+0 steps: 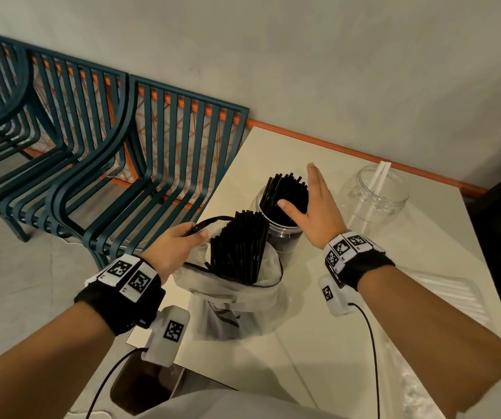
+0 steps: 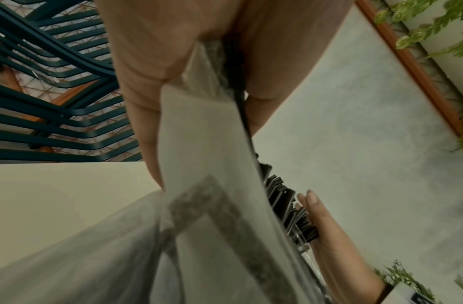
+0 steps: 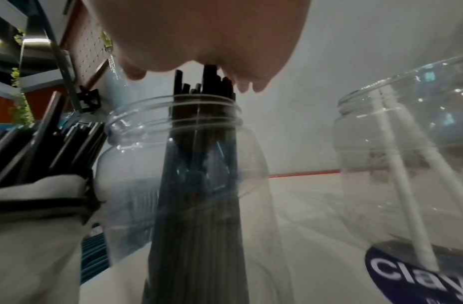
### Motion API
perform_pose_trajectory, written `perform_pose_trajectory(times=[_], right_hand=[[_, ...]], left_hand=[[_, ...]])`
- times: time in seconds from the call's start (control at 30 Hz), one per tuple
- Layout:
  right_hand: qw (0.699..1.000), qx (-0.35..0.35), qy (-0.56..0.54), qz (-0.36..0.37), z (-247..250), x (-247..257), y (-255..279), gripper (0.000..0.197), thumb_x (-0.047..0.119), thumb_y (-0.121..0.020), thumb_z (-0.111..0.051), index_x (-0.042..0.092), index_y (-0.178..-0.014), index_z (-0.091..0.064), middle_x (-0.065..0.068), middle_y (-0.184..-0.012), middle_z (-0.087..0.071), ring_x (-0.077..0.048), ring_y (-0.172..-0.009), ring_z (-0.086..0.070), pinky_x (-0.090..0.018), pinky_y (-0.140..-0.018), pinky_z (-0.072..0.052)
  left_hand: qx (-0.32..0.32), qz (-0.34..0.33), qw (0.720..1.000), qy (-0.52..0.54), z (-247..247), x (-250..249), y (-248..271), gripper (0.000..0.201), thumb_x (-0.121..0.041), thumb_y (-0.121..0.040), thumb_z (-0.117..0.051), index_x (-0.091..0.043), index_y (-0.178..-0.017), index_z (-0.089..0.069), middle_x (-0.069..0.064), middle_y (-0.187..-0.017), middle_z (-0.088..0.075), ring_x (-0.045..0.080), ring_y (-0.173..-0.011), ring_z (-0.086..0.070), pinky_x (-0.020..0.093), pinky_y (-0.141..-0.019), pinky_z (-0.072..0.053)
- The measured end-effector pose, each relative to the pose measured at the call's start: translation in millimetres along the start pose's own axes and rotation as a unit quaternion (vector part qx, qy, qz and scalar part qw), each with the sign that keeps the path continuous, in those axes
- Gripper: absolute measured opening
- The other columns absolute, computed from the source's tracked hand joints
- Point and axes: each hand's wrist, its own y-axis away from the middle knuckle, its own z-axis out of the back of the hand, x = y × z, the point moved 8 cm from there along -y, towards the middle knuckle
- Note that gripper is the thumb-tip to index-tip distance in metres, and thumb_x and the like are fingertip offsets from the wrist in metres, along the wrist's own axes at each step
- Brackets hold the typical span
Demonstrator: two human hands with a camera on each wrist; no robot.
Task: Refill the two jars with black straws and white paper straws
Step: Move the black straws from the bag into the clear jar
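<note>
A clear jar (image 1: 282, 234) packed with black straws (image 1: 285, 192) stands mid-table. My right hand (image 1: 303, 192) is open, its flat palm against the tops of those straws; the right wrist view shows the palm (image 3: 199, 41) touching them above the jar (image 3: 173, 164). My left hand (image 1: 195, 231) pinches the black-edged rim of a translucent bag (image 1: 237, 294) that holds more black straws (image 1: 237, 246). A second clear jar (image 1: 376, 192), to the right, holds two white paper straws (image 1: 379, 173). In the left wrist view my fingers grip the bag (image 2: 207, 144).
A flat plastic packet of white straws (image 1: 448, 294) lies on the white table (image 1: 318, 352) at the right. Dark blue-green slatted chairs (image 1: 107, 152) stand left of the table, against the wall. A dark phone (image 1: 140, 385) lies below the table's near-left corner.
</note>
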Motion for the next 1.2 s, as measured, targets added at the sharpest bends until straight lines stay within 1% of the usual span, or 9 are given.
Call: perform_pose_trajectory(times=[0.13, 0.23, 0.33, 0.47, 0.6, 0.77, 0.97, 1.07, 1.2], right_hand=[[0.997, 0.047, 0.056, 0.034, -12, 22, -22, 0.095, 0.068, -0.081, -0.052, 0.025, -0.152, -0.005, -0.003, -0.161, -0.006, -0.023, -0.147, -0.01, -0.041, -0.119, -0.018], [0.992, 0.07, 0.095, 0.034, -25, 30, -36, 0.078, 0.066, -0.084, -0.05, 0.028, -0.148, -0.026, -0.003, -0.152, -0.027, -0.028, -0.138, -0.027, -0.045, -0.112, -0.031], [0.995, 0.019, 0.085, 0.054, -27, 34, -38, 0.05, 0.051, -0.09, -0.056, 0.02, -0.129, -0.053, -0.004, -0.126, -0.049, -0.026, -0.117, -0.042, -0.043, -0.1, -0.041], [0.993, -0.048, 0.055, 0.096, -17, 40, -35, 0.031, 0.036, -0.088, -0.063, 0.013, -0.109, -0.066, -0.006, -0.106, -0.057, -0.027, -0.104, -0.045, -0.044, -0.09, -0.043], [0.991, -0.066, 0.071, 0.092, 2, 33, -42, 0.03, 0.037, -0.086, -0.065, 0.013, -0.105, -0.067, -0.007, -0.103, -0.057, -0.028, -0.102, -0.045, -0.043, -0.088, -0.044], [0.994, 0.015, 0.098, 0.051, -7, 16, -43, 0.043, 0.046, -0.09, -0.057, 0.019, -0.124, -0.056, -0.003, -0.121, -0.052, -0.024, -0.112, -0.049, -0.036, -0.09, -0.045], [0.978, 0.063, 0.161, 0.117, -17, 26, -42, 0.056, 0.048, -0.093, -0.05, 0.029, -0.144, -0.037, -0.001, -0.145, -0.039, -0.027, -0.125, -0.043, -0.043, -0.099, -0.044], [0.973, 0.089, 0.166, 0.132, -24, 32, -44, 0.042, 0.041, -0.097, -0.047, 0.028, -0.137, -0.047, -0.002, -0.135, -0.049, -0.027, -0.118, -0.047, -0.042, -0.094, -0.045], [0.99, 0.003, 0.106, 0.098, -7, 34, -53, 0.024, 0.032, -0.098, -0.047, 0.02, -0.112, -0.062, 0.0, -0.11, -0.06, -0.022, -0.099, -0.057, -0.031, -0.074, -0.046]], left_hand=[[-0.003, -0.002, 1.0, 0.0, -1, -1, 0, 0.027, -0.036, -0.086, -0.061, -0.012, -0.096, -0.067, 0.021, -0.096, -0.064, 0.036, -0.092, -0.06, 0.057, -0.097, -0.041], [-0.008, 0.001, 1.0, -0.003, -2, -3, 1, 0.041, -0.046, -0.074, -0.061, -0.012, -0.096, -0.067, 0.024, -0.098, -0.064, 0.037, -0.093, -0.06, 0.057, -0.097, -0.041], [-0.006, 0.005, 1.0, -0.005, -1, -2, 1, 0.04, -0.047, -0.073, -0.061, -0.014, -0.094, -0.067, 0.018, -0.092, -0.064, 0.033, -0.088, -0.059, 0.058, -0.096, -0.041], [-0.01, -0.003, 1.0, -0.013, 2, -2, -1, 0.023, -0.035, -0.089, -0.06, -0.014, -0.095, -0.066, 0.016, -0.092, -0.064, 0.032, -0.088, -0.059, 0.057, -0.096, -0.042], [-0.017, -0.002, 1.0, -0.022, 2, -2, -1, 0.021, -0.032, -0.091, -0.057, -0.014, -0.096, -0.066, 0.022, -0.1, -0.065, 0.041, -0.097, -0.06, 0.055, -0.096, -0.043], [-0.015, 0.0, 1.0, -0.024, 0, -3, 1, 0.018, -0.03, -0.092, -0.056, -0.015, -0.094, -0.066, 0.016, -0.094, -0.065, 0.034, -0.091, -0.059, 0.054, -0.096, -0.043], [-0.02, 0.005, 1.0, -0.021, 1, -5, 3, 0.019, -0.031, -0.092, -0.057, -0.015, -0.095, -0.067, 0.024, -0.104, -0.065, 0.045, -0.103, -0.058, 0.056, -0.096, -0.042], [-0.017, 0.007, 1.0, -0.024, 1, -6, 3, 0.019, -0.032, -0.091, -0.058, -0.016, -0.094, -0.067, 0.024, -0.104, -0.064, 0.045, -0.102, -0.059, 0.057, -0.097, -0.042], [-0.018, 0.012, 1.0, -0.02, 1, -7, 6, 0.02, -0.03, -0.092, -0.057, -0.013, -0.096, -0.066, 0.026, -0.102, -0.063, 0.037, -0.091, -0.06, 0.056, -0.096, -0.042]])
